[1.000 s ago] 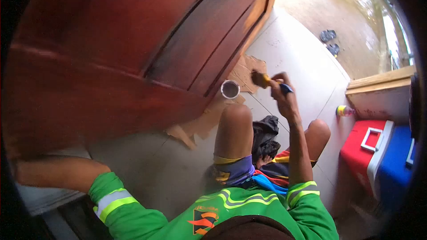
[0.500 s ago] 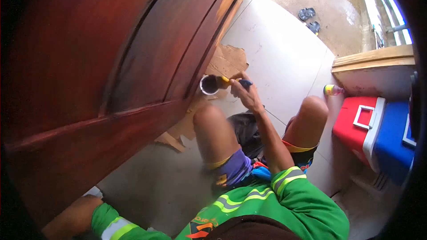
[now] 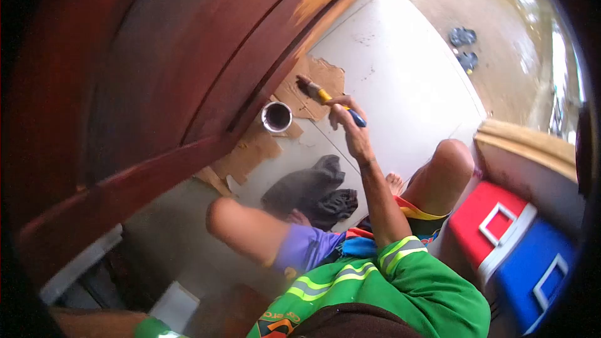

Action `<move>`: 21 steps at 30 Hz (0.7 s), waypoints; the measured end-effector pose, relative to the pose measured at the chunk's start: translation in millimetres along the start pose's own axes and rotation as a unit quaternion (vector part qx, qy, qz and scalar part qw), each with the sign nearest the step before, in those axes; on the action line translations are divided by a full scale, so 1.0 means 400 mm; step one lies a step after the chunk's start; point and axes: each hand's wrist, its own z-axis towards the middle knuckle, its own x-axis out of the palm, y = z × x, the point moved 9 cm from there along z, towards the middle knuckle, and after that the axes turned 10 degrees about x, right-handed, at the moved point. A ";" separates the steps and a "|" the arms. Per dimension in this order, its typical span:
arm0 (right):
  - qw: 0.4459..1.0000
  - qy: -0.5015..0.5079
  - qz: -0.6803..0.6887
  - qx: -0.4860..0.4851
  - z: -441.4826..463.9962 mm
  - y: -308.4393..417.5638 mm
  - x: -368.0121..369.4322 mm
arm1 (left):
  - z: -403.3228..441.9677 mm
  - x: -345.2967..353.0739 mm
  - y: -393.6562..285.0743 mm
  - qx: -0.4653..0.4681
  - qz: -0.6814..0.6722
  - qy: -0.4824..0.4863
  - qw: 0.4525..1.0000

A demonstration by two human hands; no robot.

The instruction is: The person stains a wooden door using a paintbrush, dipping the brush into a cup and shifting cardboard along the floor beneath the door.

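My right hand (image 3: 350,120) is closed round the handle of a paintbrush (image 3: 323,95), whose yellow and blue handle ends in dark, wet-looking bristles. The bristles are held above the cardboard (image 3: 327,75), up and to the right of an open can (image 3: 265,122) of dark liquid. That can stands close to the foot of a panelled wooden door (image 3: 206,50). Most of the door is coated dark reddish brown, while a patch near its far edge shows lighter bare wood. Only my left forearm (image 3: 94,322) shows at the bottom left; the hand is out of frame.
A dark crumpled cloth (image 3: 307,188) lies on the tiles between my legs. To the right stand a red cooler (image 3: 466,219) and a blue cooler (image 3: 532,263), below a wooden frame (image 3: 532,150). Dark sandals (image 3: 463,37) lie outside the tiled floor.
The brush has come out from over the can, moving up and right in my right hand. My view has shifted, and my left knee has swung left, uncovering the cloth.
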 end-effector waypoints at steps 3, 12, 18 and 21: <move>0.999 0.038 -0.034 0.009 0.039 0.004 -0.073 | -0.012 -0.024 -0.041 -0.016 0.018 -0.007 1.000; 0.999 0.023 -0.005 0.041 0.036 0.143 -0.200 | 0.020 -0.118 -0.228 -0.036 0.067 -0.037 0.996; 0.998 -0.020 0.047 0.028 0.072 0.165 -0.254 | 0.033 -0.113 -0.260 -0.045 0.080 -0.040 0.995; 0.998 -0.048 -0.020 0.032 0.083 0.161 -0.277 | 0.040 -0.105 -0.295 -0.044 0.070 -0.046 0.995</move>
